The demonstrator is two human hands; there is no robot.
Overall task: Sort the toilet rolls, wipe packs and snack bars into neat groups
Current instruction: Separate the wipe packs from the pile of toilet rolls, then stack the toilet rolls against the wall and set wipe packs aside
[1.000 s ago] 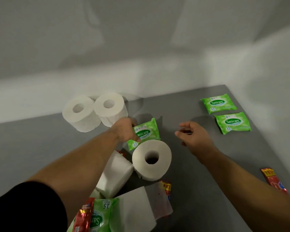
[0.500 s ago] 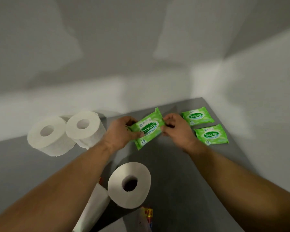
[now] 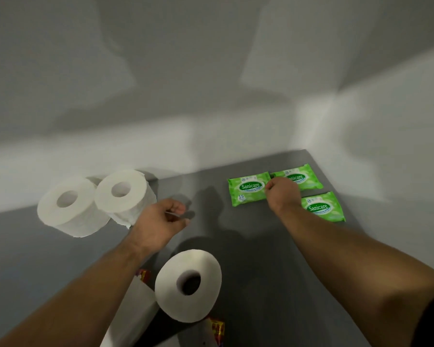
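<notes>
Here the right hand, fingers curled, pinched the edge of a flat green plastic wipe pack lying on the grey bench; the left hand hovered half-open, holding nothing.

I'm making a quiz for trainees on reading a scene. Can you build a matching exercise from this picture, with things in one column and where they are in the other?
Things:
1. pair of toilet rolls
2. single toilet roll
3. wipe packs
4. left hand

Places:
A. far right corner of the table
B. near edge, centre, standing on end
C. far left, side by side by the wall
D. above the table's middle, holding nothing

Pairs: 1-C, 2-B, 3-A, 4-D
</notes>
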